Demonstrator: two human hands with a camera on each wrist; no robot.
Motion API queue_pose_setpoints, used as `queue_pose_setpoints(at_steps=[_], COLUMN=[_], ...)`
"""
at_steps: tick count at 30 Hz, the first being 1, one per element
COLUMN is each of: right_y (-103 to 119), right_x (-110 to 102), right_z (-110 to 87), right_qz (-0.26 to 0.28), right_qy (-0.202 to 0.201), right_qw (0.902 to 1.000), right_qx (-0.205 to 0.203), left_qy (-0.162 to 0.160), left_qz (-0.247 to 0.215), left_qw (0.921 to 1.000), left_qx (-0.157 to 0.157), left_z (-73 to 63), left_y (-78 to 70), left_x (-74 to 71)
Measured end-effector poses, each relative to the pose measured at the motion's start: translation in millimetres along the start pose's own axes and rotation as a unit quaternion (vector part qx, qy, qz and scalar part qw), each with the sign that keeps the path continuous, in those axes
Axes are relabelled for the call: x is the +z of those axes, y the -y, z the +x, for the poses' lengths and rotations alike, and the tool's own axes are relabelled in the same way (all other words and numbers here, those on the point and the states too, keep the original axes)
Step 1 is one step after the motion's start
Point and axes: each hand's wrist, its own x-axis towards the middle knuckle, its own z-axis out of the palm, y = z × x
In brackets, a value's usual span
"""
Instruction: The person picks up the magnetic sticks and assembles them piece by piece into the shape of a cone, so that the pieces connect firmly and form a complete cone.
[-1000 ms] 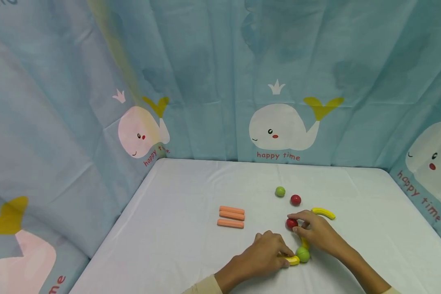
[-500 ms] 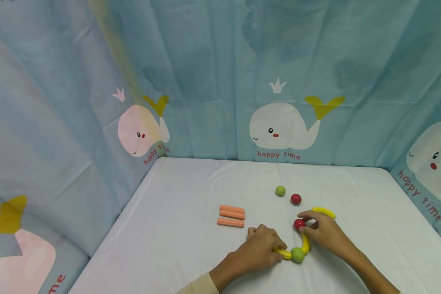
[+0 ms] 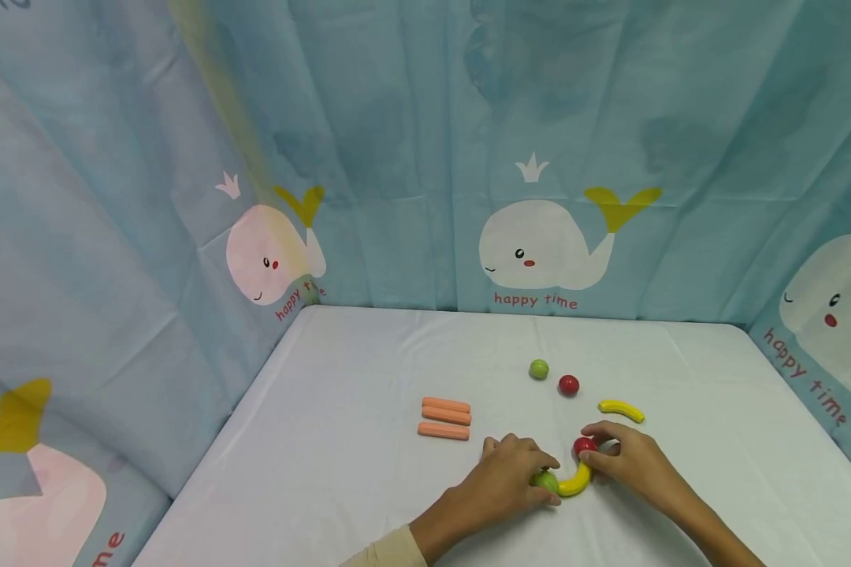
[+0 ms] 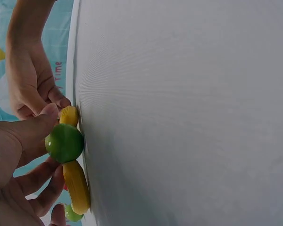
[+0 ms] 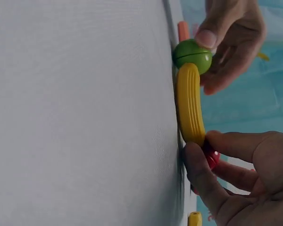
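My left hand (image 3: 507, 476) holds a green ball (image 3: 544, 481) between thumb and fingers, low over the table. A curved, ribbed yellow piece like a small banana (image 3: 576, 480) runs from that ball to a red ball (image 3: 585, 447). My right hand (image 3: 634, 465) pinches the red ball where it meets the yellow piece; in the right wrist view the red ball (image 5: 212, 157) is partly behind the fingers. A second yellow piece (image 4: 76, 187) touches the green ball's other side in the left wrist view; in the head view my left hand hides it.
Farther back on the white table (image 3: 340, 378) lie a loose green ball (image 3: 539, 369), a red ball (image 3: 569, 385) and a yellow curved piece (image 3: 620, 410). Three orange sticks (image 3: 445, 416) lie side by side left of them. A blue whale-print curtain (image 3: 411, 236) stands behind the table.
The joined pieces have turned: the green ball has moved left, and the red ball right and nearer. My left hand has shifted its hold from a yellow piece to the green ball.
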Motion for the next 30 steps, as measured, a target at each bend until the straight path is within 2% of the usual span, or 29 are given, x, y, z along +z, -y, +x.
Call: queue_pose_setpoints(at_steps=[5, 10, 14, 21, 25, 30], right_y=[-1, -2, -4, -14, -23, -34], right_x=[-1, -6, -16, -38, -45, -49], right_z=[-4.4, -4.3, 0.2, 16.8, 26.4, 35.7], right_qz=[0.026, 0.017, -0.038, -0.118, -0.133, -0.145], right_qy=[0.027, 0.042, 0.004, -0.094, -0.11, -0.109], right_qw=[0.9992, 0.9989, 0.9992, 0.9855, 0.9816, 0.9804], right_qx=[-0.011, -0.013, -0.013, -0.076, -0.082, -0.076], left_qy=[0.001, 0.008, 0.017, 0.018, 0.017, 0.019], left_qz=[0.003, 0.001, -0.003, -0.02, -0.028, -0.036], left_qw=[0.9999, 1.0, 0.9998, 0.9995, 0.9992, 0.9988], left_qx=[0.015, 0.005, -0.009, -0.019, -0.022, -0.028], left_z=[1.9, 2.8, 3.4, 3.6, 4.0, 4.7], left_y=[0.9, 1.7, 2.2, 3.7, 3.6, 2.9], left_x=[0.1, -0.8, -0.8, 0.1, 0.3, -0.1])
